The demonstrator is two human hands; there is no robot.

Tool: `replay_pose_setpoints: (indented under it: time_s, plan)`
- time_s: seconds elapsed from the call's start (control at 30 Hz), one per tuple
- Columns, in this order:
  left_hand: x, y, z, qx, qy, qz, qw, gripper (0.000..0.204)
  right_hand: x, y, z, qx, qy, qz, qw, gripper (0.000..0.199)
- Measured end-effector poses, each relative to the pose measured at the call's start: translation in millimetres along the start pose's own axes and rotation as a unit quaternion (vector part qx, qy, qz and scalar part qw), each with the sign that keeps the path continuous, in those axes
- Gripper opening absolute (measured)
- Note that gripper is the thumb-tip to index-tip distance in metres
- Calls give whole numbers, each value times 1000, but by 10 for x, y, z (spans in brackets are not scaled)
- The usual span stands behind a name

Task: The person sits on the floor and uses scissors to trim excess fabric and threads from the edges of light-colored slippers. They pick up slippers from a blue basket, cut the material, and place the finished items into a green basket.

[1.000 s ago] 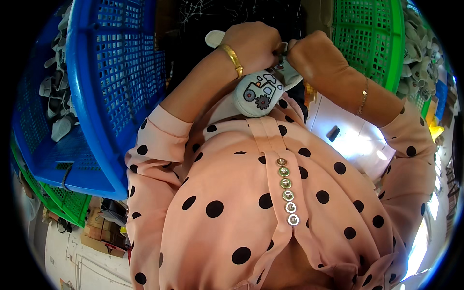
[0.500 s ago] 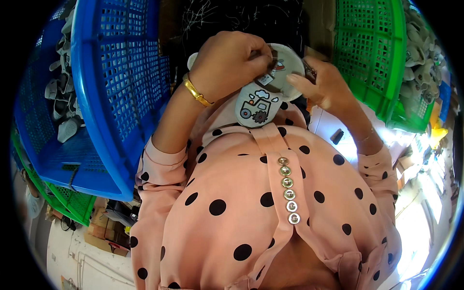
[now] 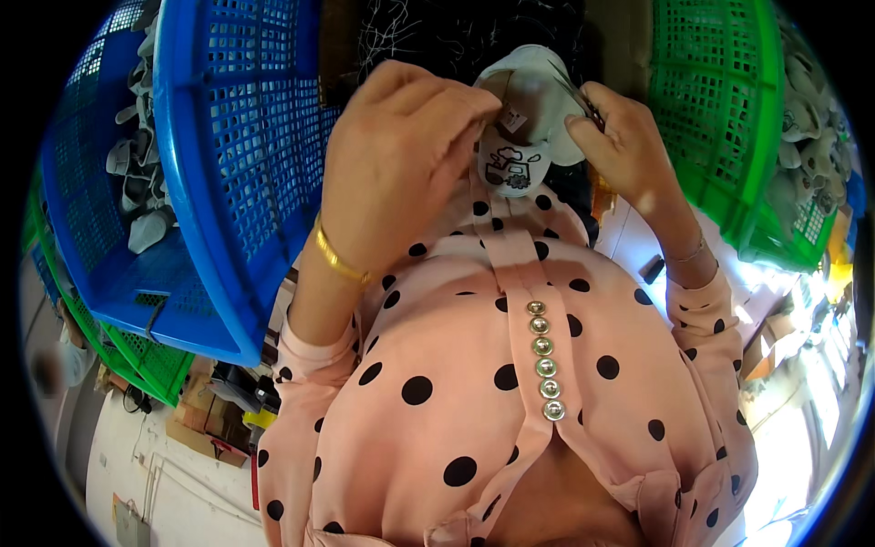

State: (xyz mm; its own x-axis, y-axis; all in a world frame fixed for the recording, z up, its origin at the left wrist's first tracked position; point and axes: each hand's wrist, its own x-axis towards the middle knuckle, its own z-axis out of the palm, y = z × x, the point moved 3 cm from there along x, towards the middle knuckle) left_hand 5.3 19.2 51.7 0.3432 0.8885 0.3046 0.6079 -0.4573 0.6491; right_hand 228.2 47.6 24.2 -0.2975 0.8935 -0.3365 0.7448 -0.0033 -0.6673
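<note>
A small white shoe [image 3: 558,109] with a cartoon tractor on its toe rests over my lap, its opening facing up and a pale label showing inside. My left hand [image 3: 392,155], with a gold bangle at the wrist, is raised at the shoe's left edge. Its fingers are pinched together, and what lies between them is hidden. On the other side my right hand [image 3: 631,141] is closed around thin, pointed metal snips [image 3: 572,89], the tips slanting over the shoe's rim. The right thumb sits close to the shoe's side.
A large blue plastic basket [image 3: 205,182] stands close on my left, with several pale shoes [image 3: 146,230] beyond its wall. To the right is a green basket [image 3: 720,137], with more shoes [image 3: 802,118] behind it. Cardboard boxes [image 3: 205,419] lie at lower left.
My left hand has come up and nearer, away from the shoe's inside. The shoe has shifted upward and slightly right in view, and the snips' points now show.
</note>
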Motion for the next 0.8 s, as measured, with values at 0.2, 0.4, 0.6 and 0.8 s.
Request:
replay_pose_setpoints:
  time_s: [0.2, 0.4, 0.6, 0.8]
  plan:
    - [-162, -287, 396, 94, -42, 1, 995, 23, 9, -15, 128, -1, 7, -4, 1000, 23]
    - [-178, -414, 676, 132, -53, 45, 989, 22, 16, 21, 212, -12, 1, -24, 1000, 22]
    - [-277, -535, 673, -36, 2, -103, 994, 13, 20, 28, 250, -5, 11, -35, 999, 22]
    - [-287, -716, 261, -289, 201, -318, 880, 8, 26, 123, 276, 27, 5, -21, 999, 26]
